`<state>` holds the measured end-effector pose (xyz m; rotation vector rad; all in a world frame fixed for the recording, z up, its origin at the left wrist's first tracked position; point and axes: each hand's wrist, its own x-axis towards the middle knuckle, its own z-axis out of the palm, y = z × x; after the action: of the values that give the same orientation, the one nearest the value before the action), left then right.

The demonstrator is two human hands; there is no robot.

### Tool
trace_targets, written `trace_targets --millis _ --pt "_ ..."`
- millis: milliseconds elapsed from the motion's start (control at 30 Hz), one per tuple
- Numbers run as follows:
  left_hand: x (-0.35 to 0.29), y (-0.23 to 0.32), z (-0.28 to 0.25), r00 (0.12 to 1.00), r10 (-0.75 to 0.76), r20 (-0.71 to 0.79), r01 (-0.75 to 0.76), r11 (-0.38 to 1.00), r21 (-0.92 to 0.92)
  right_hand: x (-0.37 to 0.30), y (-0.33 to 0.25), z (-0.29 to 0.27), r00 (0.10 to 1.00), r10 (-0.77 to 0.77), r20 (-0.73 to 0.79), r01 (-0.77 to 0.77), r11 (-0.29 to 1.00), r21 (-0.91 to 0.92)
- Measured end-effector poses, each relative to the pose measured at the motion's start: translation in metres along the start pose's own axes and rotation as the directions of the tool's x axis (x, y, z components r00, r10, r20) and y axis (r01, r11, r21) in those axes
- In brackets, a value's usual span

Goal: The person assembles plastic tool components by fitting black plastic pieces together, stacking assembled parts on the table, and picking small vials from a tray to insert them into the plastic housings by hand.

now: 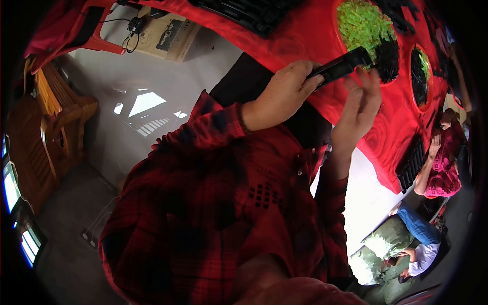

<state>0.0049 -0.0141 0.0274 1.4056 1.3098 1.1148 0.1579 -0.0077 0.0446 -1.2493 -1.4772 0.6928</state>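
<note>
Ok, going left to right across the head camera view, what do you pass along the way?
Wooden chair → left hand → long black part held in that hand → right hand touching it → bowl of green pieces → smaller bowl → another person's pink sleeve.

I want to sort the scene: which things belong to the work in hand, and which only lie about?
In hand: left hand and right hand on black bar; bowl of green pieces.
Lying about: wooden chair, paper sheet.
</note>
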Motion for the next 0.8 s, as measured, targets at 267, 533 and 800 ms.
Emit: trace_targets --millis 267,533,800 --pt "-0.002 -0.005 0.001 0.997 -0.060 0.058 0.064 0.996 -0.064 0.027 -0.015 0.009 1.000 -0.025 0.003 0.025 0.998 0.060" --pt "-0.004 -0.006 -0.003 0.973 -0.189 0.130 0.215 0.950 -0.226 0.016 -0.020 0.016 0.992 -0.118 -0.042 0.120 0.992 0.027" --pt "-0.001 -0.011 -0.001 0.960 -0.203 0.192 0.244 0.943 -0.224 0.009 -0.015 0.010 0.972 -0.213 -0.102 0.182 0.951 -0.250"
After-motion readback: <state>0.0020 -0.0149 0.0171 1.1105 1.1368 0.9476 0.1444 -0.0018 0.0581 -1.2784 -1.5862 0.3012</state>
